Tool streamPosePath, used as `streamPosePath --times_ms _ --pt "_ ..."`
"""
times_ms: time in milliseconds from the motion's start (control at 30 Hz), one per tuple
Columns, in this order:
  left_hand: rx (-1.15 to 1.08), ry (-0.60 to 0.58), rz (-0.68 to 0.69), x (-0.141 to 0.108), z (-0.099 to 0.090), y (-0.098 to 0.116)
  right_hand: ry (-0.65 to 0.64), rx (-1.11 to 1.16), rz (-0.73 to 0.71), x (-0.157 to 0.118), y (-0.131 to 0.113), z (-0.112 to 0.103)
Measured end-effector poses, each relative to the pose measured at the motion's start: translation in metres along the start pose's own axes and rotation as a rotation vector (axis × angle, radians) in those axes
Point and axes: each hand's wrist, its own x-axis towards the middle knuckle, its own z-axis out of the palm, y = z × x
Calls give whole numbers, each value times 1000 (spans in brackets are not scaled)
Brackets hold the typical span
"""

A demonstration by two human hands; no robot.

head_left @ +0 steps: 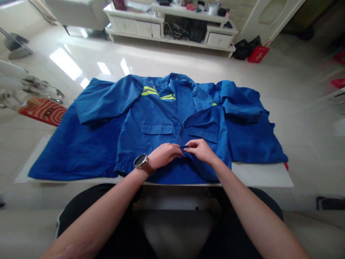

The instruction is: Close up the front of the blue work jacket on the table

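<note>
A blue work jacket with yellow-and-grey reflective stripes lies front up, its collar pointing away from me. Both hands meet at the lower part of its front opening. My left hand, with a watch on the wrist, is closed on the front edge. Opposite it, my right hand pinches the same edge between thumb and fingers. A small fold of fabric is raised between them; any fastener there is too small to make out. Above the hands the front stays parted up to the collar.
More blue cloth lies under the jacket on a white table. A red patterned paper bag is at the left. Beyond the tiled floor stand a white cabinet, a red bag and a black bag.
</note>
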Motion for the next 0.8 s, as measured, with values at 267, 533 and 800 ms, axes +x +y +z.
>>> streamPosePath --times_ms 267,533,800 --pt "-108 107 -48 3 -3 2 -42 55 20 -1 -3 7" --pt "-184 230 -95 5 4 -2 -136 13 71 2 2 6" --pt "-230 215 -254 8 8 -7 -179 -22 110 5 9 3"
